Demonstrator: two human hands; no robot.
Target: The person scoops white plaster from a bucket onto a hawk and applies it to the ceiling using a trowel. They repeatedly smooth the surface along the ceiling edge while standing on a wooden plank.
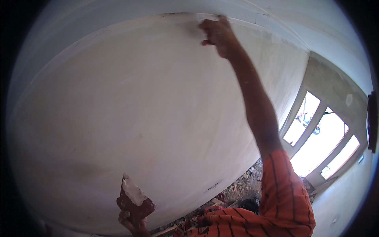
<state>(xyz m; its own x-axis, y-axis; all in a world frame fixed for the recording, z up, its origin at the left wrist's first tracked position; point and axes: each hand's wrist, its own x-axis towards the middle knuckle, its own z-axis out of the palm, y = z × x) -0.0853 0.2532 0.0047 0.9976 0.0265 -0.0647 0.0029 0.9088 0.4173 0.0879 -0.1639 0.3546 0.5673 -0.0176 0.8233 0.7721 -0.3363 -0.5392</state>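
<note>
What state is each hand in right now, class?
Left hand: closed, holding a brown board with white paste.
Right hand: curled; too blurred to tell if holding anything.

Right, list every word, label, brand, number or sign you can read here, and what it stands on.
None can be read.
Wall: dark marks low down, too small to make out.
Two-wheeler outside: too small to tell whether it bears any.
Brown board in the left hand: no lettering shows.

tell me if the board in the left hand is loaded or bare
Partly loaded: whitish paste covers some of the dark red board in the left hand.
</note>
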